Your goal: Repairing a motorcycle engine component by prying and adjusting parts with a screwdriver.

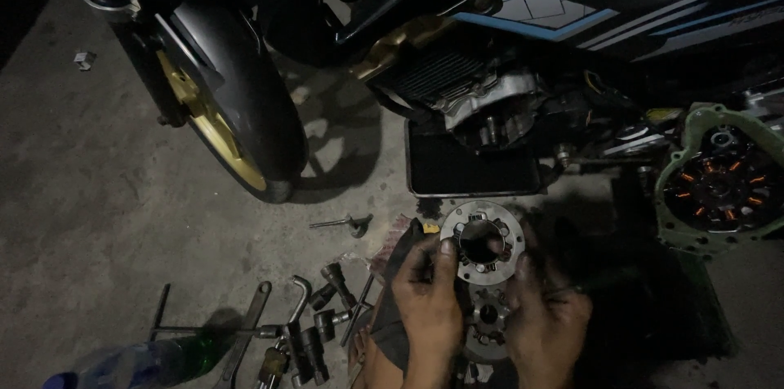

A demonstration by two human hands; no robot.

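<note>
A head-worn camera looks down at 2 grimy bare hands over a dim concrete floor (98,193). The left hand (429,295) and right hand (543,315) are close together, both gripping a round metal clutch plate (482,242) by its rim, held flat just above the floor near the bottom edge of the view. Directly below it sits a smaller toothed metal hub (488,315) between the wrists.

To the left, scattered sockets and wrenches (302,324) crowd the floor, with a plastic bottle (139,360) at the bottom left corner. Open floor lies further left. Behind the hands, a black drain tray (469,168) sits under the motorcycle engine (490,107); the front wheel (237,103) stands at upper left. A green-gasketed engine cover (719,181) rests at the right edge.
</note>
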